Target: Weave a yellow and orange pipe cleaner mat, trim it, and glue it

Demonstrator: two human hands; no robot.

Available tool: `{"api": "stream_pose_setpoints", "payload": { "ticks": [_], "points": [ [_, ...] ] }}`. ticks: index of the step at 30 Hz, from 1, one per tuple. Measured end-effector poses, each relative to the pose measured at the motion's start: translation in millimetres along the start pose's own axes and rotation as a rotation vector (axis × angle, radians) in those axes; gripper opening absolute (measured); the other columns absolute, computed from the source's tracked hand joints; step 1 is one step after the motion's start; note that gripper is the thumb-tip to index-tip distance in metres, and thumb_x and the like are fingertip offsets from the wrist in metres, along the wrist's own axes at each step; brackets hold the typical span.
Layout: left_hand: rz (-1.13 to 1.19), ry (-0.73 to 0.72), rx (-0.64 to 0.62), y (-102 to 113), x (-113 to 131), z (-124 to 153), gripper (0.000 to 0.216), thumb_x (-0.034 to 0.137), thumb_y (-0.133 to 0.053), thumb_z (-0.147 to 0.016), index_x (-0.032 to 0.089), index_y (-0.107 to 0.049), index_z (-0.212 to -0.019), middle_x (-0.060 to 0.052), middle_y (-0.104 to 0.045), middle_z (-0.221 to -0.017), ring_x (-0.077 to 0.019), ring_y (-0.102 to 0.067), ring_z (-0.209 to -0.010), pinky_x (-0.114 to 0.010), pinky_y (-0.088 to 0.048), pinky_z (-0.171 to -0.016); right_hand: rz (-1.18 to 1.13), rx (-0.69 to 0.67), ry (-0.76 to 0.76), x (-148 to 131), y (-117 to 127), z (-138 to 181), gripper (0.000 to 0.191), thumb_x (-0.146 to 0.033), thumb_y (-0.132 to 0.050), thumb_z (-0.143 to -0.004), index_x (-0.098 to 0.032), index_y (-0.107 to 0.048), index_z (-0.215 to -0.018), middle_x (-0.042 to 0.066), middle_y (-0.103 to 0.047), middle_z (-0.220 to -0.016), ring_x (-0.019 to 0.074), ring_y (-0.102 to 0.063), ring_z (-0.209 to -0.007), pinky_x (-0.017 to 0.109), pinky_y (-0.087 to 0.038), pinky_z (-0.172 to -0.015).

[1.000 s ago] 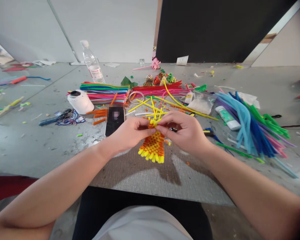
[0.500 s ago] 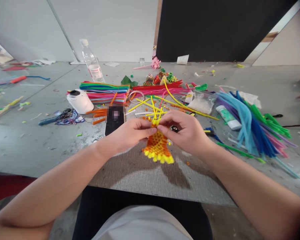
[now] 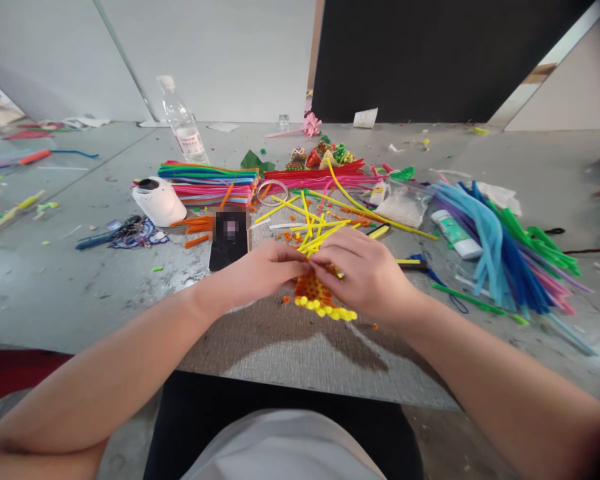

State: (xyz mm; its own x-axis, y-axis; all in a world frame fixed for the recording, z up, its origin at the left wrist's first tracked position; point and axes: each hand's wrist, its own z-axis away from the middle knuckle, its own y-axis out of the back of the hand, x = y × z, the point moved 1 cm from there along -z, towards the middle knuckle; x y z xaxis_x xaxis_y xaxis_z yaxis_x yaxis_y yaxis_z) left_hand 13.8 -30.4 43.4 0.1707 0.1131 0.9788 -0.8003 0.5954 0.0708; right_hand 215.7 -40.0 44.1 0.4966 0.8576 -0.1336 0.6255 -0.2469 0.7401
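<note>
An orange and yellow woven pipe-cleaner piece (image 3: 312,289) is held above the mat, its lower edge lined with yellow tips. My left hand (image 3: 270,268) pinches its upper left side between thumb and fingers. My right hand (image 3: 363,267) is closed at the upper right side, thumb and fingertips pressed together at the weave. Yellow pipe cleaners (image 3: 325,235) stick up from between both hands. The exact contact of the right fingertips is partly hidden. Just behind the hands lie loose yellow strips and small orange bits.
A phone (image 3: 229,240) lies by my left wrist, with a white container (image 3: 159,202) beyond it. Behind stand a bottle (image 3: 184,127) and stacked coloured pipe cleaners (image 3: 207,183). Blue pipe cleaners (image 3: 500,247) and a white-green tube (image 3: 457,235) are at right.
The woven piece has tilted, its lower edge shifting up and right. My right hand has turned and now covers more of it. More yellow strands show above the fingers.
</note>
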Motion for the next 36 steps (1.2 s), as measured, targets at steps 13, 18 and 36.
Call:
{"api": "stream_pose_setpoints", "payload": {
  "ticks": [13,18,36],
  "points": [
    [0.457,0.088,-0.061,5,-11,-3,0.011,0.019,-0.083,-0.074,0.012,-0.077,-0.081,-0.006,-0.073,-0.078,-0.0151,-0.066,-0.072,-0.028,-0.052,-0.071,-0.106,-0.1,0.113,2,11,-5,0.018,-0.016,-0.061,-0.097,-0.02,-0.073,-0.084,0.01,-0.067,-0.085,0.0224,-0.058,-0.078,0.039,-0.048,-0.072],
    [0.421,0.026,-0.109,5,-8,-5,0.016,0.025,-0.085,-0.074,0.012,-0.076,-0.079,-0.005,-0.071,-0.078,-0.0144,-0.065,-0.072,-0.026,-0.05,-0.067,-0.11,-0.131,0.16,5,16,-6,0.021,-0.017,-0.059,-0.096,-0.022,-0.071,-0.08,0.009,-0.066,-0.087,0.023,-0.056,-0.079,0.042,-0.048,-0.076],
    [-0.32,-0.027,-0.064,-3,-11,-6,0.027,0.04,-0.062,-0.092,0.017,-0.065,-0.079,0.002,-0.052,-0.068,-0.0129,-0.044,-0.064,-0.028,-0.034,-0.06,-0.193,-0.069,-0.219,13,-4,3,0.012,-0.015,-0.068,-0.088,-0.021,-0.066,-0.078,0.001,-0.066,-0.076,0.0162,-0.062,-0.07,0.029,-0.045,-0.063]
  ]
}}
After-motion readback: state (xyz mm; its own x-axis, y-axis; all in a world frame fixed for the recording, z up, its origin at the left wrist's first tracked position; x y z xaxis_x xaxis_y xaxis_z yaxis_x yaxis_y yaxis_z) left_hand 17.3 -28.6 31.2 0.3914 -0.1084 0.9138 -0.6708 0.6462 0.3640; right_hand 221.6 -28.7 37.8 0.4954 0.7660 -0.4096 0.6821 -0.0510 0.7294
